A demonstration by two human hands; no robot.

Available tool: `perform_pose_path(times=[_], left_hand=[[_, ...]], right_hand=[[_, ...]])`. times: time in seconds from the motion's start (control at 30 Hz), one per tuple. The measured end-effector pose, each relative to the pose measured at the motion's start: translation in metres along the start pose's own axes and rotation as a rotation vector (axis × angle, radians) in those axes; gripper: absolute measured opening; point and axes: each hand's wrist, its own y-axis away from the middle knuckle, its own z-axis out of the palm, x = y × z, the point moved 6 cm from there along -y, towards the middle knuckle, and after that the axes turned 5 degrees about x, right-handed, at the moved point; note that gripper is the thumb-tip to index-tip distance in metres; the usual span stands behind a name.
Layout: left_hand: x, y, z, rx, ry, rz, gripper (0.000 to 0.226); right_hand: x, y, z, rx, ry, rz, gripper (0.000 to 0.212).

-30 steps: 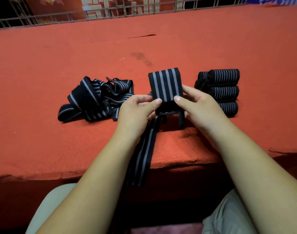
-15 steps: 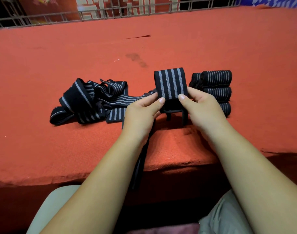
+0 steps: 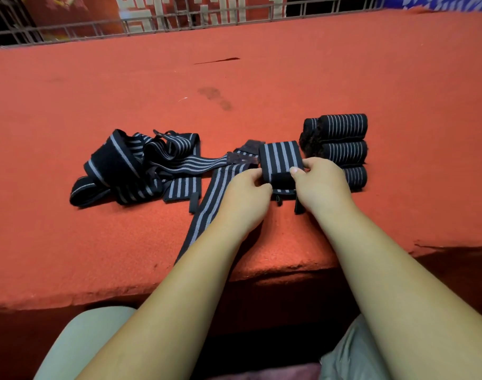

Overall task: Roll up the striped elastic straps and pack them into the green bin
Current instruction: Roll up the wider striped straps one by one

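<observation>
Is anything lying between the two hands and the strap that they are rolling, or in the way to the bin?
Nothing visible does. The left hand and right hand grip the half-rolled strap directly. No green bin shows in this view, so the way to it cannot be judged.

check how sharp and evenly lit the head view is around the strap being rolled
Head view: the part-rolled strap, left hand and right hand are fairly sharp under soft light without glare; the railing and blue patch at top right look smeared; deep shadow lies under the table edge.
</observation>
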Motion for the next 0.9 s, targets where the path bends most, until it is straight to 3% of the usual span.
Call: perform_pose_path(times=[0.17,0.4,0.57,0.67,0.73,0.9], left_hand=[[-0.003,-0.003,0.007,-0.110,-0.102,-0.017,0.059],[0.000,-0.003,0.007,-0.157,-0.160,-0.065,0.048],[0.004,0.002,-0.002,-0.146,-0.123,-0.088,0.042],[0.006,0.004,-0.015,-0.125,-0.105,-0.109,0.025],[0.007,0.004,-0.027,-0.089,-0.083,-0.116,0.032],[0.002,0.001,-0.079,0.030,-0.104,-0.138,0.035]], right_hand=[[0.005,-0.006,0.003,0.049,0.033,0.036,0.026],[-0.002,0.004,0.005,0.106,0.096,0.013,0.024],[-0.013,0.015,-0.002,0.095,0.135,-0.016,0.018],[-0.027,0.022,-0.012,0.119,0.157,-0.067,0.039],[-0.036,0.025,-0.017,0.146,0.121,-0.107,0.046],[-0.053,0.032,-0.017,0.169,-0.049,-0.193,0.026]])
